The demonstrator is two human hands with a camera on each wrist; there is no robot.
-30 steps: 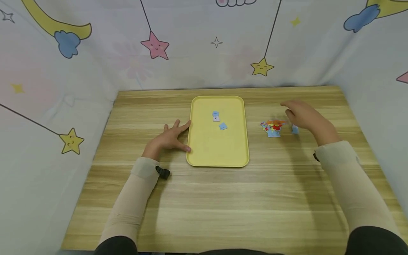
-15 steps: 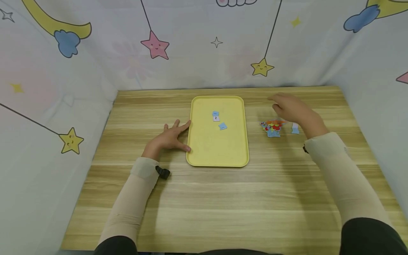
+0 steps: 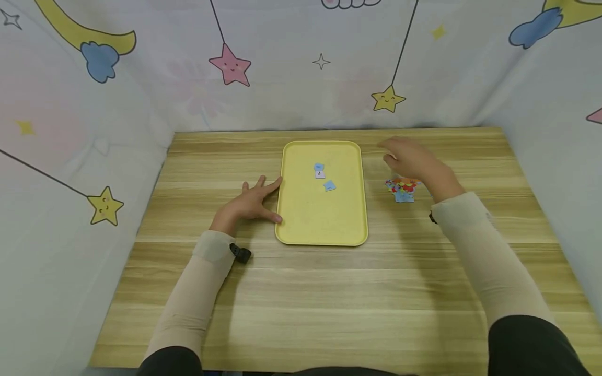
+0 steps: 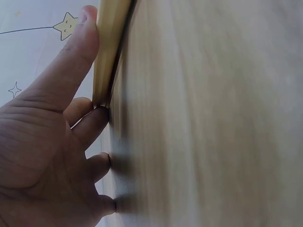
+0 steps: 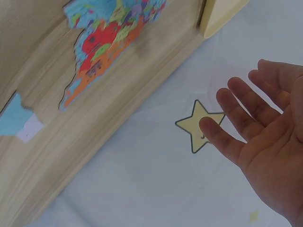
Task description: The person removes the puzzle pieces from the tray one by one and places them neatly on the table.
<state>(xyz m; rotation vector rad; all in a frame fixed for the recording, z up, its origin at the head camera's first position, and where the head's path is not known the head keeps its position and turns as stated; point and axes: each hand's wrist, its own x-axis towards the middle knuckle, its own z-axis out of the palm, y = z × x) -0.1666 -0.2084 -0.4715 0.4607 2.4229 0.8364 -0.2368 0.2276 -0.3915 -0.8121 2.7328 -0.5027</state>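
My left hand [image 3: 249, 204] rests on the table with its fingers spread. Its thumb and forefinger touch the left rim of a yellow tray [image 3: 324, 224]; the tray's side [image 4: 108, 40] shows along the thumb in the left wrist view. In the tray lie a blue-and-white puzzle piece [image 3: 319, 174] and a small blue one [image 3: 330, 186]. My right hand [image 3: 420, 164] hovers above the table, right of the tray, holding nothing, its fingers [image 5: 236, 111] loosely bent. Below it lies a colourful, map-like cluster of puzzle pieces [image 3: 403, 192], partly hidden by the hand in the head view.
A loose light-blue and pale piece [image 5: 19, 116] lies beside the cluster in the right wrist view; the right arm mostly covers it from the head. The wooden table [image 3: 329, 303] meets a printed cloth backdrop [image 3: 291, 94] at its back edge.
My right hand has moved left from beside the loose piece, across the cluster, toward the tray. The left hand and the tray have stayed in place.
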